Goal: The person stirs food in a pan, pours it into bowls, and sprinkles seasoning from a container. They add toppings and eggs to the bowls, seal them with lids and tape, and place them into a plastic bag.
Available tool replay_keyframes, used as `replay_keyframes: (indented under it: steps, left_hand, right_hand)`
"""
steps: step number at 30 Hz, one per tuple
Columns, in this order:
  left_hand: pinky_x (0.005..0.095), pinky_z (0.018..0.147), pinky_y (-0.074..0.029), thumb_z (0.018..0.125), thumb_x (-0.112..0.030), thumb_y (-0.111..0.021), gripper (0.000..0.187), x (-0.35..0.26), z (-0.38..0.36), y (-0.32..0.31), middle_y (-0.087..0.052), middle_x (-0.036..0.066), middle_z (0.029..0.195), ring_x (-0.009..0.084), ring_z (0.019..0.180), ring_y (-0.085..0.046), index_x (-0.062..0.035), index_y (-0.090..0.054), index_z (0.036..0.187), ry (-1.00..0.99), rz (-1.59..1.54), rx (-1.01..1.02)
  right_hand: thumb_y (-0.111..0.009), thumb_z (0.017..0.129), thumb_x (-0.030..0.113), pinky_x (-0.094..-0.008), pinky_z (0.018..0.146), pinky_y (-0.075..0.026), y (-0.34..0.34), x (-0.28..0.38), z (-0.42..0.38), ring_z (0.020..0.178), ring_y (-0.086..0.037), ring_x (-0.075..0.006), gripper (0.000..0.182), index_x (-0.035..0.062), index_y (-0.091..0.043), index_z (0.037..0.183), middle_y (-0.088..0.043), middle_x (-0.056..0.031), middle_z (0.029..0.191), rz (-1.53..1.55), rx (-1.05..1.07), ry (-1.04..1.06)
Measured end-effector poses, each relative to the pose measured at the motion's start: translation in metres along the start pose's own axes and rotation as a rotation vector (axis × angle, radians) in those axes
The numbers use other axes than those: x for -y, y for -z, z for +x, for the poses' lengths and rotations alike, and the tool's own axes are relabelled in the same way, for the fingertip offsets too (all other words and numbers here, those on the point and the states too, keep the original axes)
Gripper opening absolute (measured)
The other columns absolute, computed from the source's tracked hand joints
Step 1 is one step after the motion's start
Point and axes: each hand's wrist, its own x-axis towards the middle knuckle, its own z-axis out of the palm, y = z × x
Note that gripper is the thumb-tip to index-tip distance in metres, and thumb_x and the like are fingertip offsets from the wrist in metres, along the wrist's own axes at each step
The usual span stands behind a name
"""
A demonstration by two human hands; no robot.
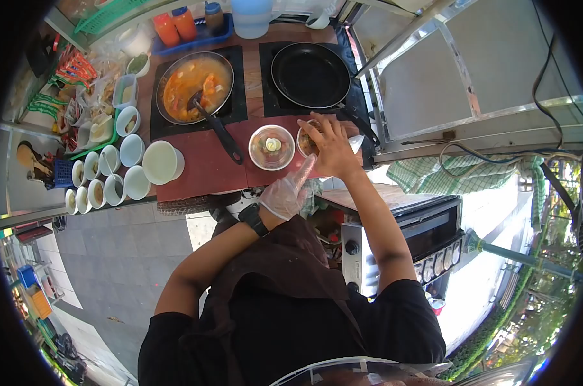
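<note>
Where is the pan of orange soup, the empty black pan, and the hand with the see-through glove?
pan of orange soup [191,83], head view, on the soup's surface.
empty black pan [309,74], head view, on its bare bottom.
gloved left hand [288,192], head view, on the back of the hand.

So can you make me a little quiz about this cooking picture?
1. True or false: the black pan on the right has orange soup in it.
2. Which hand wears a clear plastic glove? A) left hand B) right hand
3. Fill in: the ladle rests in the pan of orange ____.

Key
1. False. The black pan looks empty; the orange food is in the other pan.
2. A. The right hand is bare and reaches over a small bowl.
3. Soup.
</note>
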Motion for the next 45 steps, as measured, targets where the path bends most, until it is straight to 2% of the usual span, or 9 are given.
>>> replay_keyframes:
  steps: [12, 17, 24, 29, 32, 35, 39, 42, 45]
  left_hand:
    - [0.0510, 0.074, -0.059, 0.094, -0.015, -0.060, 0.086, 0.011, 0.012, -0.007, -0.070, 0.028, 0.114, 0.0413, 0.085, -0.072, -0.0118, -0.020, 0.169, 0.132, 0.225, 0.154]
    - [0.0513, 0.075, -0.058, 0.093, -0.012, -0.061, 0.086, 0.013, 0.010, -0.007, -0.069, 0.026, 0.116, 0.0403, 0.086, -0.072, -0.0123, -0.022, 0.169, 0.041, 0.096, 0.019]
    - [0.0515, 0.073, -0.059, 0.092, -0.018, -0.063, 0.087, 0.000, -0.002, 0.000, -0.069, 0.022, 0.121, 0.0407, 0.085, -0.071, -0.0191, -0.023, 0.169, 0.050, 0.059, -0.041]
    - [0.0378, 0.066, -0.055, 0.088, -0.004, -0.073, 0.088, -0.016, -0.005, 0.012, -0.068, 0.013, 0.102, 0.0249, 0.074, -0.066, -0.0032, -0.030, 0.165, -0.086, -0.157, -0.204]
    - [0.0433, 0.069, -0.056, 0.093, -0.013, -0.072, 0.074, -0.022, -0.016, 0.021, -0.068, 0.014, 0.096, 0.0330, 0.076, -0.069, -0.0048, -0.039, 0.158, 0.022, -0.200, -0.096]
    - [0.0335, 0.064, -0.053, 0.094, -0.006, -0.072, 0.061, -0.024, -0.022, 0.022, -0.066, 0.009, 0.090, 0.0195, 0.073, -0.065, -0.0014, -0.046, 0.149, -0.078, -0.203, -0.181]
    - [0.0343, 0.069, -0.054, 0.101, -0.010, -0.067, 0.046, -0.027, -0.019, 0.026, -0.068, 0.009, 0.093, 0.0190, 0.078, -0.067, -0.0003, -0.049, 0.143, -0.130, -0.363, -0.172]
    - [0.0347, 0.082, -0.056, 0.108, -0.020, -0.060, 0.042, -0.051, -0.007, 0.056, -0.071, 0.011, 0.104, 0.0196, 0.092, -0.070, 0.0007, -0.051, 0.142, 0.082, -0.669, -0.106]
    - [0.0348, 0.093, -0.054, 0.111, -0.027, -0.055, 0.042, -0.062, 0.001, 0.083, -0.071, 0.014, 0.116, 0.0207, 0.105, -0.070, 0.0006, -0.053, 0.141, 0.375, -1.138, -0.116]
  right_hand:
    - [-0.080, 0.070, 0.016, -0.0541, 0.110, -0.043, -0.012, -0.006, 0.002, 0.133, -0.052, -0.0387, 0.081, 0.0243, -0.059, 0.148, -0.053, -0.0141, 0.150, 0.046, -0.080, 0.015]
    - [-0.080, 0.069, 0.014, -0.0546, 0.109, -0.043, -0.011, -0.007, 0.001, 0.133, -0.053, -0.0382, 0.080, 0.0232, -0.061, 0.146, -0.054, -0.0139, 0.149, 0.064, -0.068, -0.003]
    - [-0.092, 0.061, 0.031, -0.0548, 0.113, -0.040, -0.009, -0.010, 0.001, 0.138, -0.048, -0.0393, 0.097, 0.0240, -0.055, 0.150, -0.050, -0.0125, 0.155, 0.100, -0.108, 0.016]
    - [-0.092, 0.065, 0.040, -0.0542, 0.120, -0.035, 0.010, -0.016, 0.002, 0.142, -0.046, -0.0429, 0.099, 0.0146, -0.053, 0.153, -0.049, -0.0181, 0.155, 0.168, -0.091, 0.050]
    - [-0.091, 0.070, 0.055, -0.0511, 0.122, -0.034, 0.017, -0.032, 0.001, 0.145, -0.045, -0.0388, 0.105, 0.0096, -0.048, 0.155, -0.046, -0.0193, 0.157, 0.287, -0.147, 0.108]
    - [-0.088, 0.076, 0.061, -0.0495, 0.121, -0.035, 0.021, -0.045, -0.003, 0.149, -0.040, -0.0362, 0.113, 0.0055, -0.038, 0.160, -0.041, -0.0193, 0.160, 0.660, -0.236, 0.073]
    - [-0.064, 0.088, 0.080, -0.0522, 0.121, -0.036, 0.039, -0.020, -0.004, 0.149, -0.041, -0.0381, 0.114, 0.0092, -0.022, 0.167, -0.039, -0.0212, 0.161, 1.153, -0.362, 0.012]
    - [-0.044, 0.088, 0.093, -0.0644, 0.115, -0.041, 0.054, 0.023, -0.001, 0.142, -0.049, -0.0441, 0.104, 0.0288, -0.024, 0.166, -0.038, -0.0244, 0.161, 1.864, -0.349, 0.019]
    - [-0.050, 0.086, 0.092, -0.0618, 0.114, -0.045, 0.056, 0.061, 0.003, 0.142, -0.050, -0.0458, 0.108, 0.0205, -0.027, 0.164, -0.043, -0.0253, 0.157, 1.973, -0.298, 0.131]
